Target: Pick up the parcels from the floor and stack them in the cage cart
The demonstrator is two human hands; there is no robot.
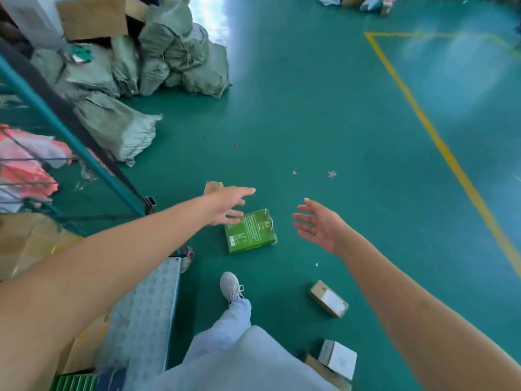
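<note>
Bright daylight, floor [324, 114] glare, blurred, warped edges

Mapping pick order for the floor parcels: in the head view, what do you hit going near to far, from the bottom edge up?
White box → brown box with white label → green box, with left hand and right hand open above it → small brown parcel → grey sacks.

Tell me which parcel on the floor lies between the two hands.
The green box, flat on the floor, with rope handles. The others are brown or white cardboard.
</note>
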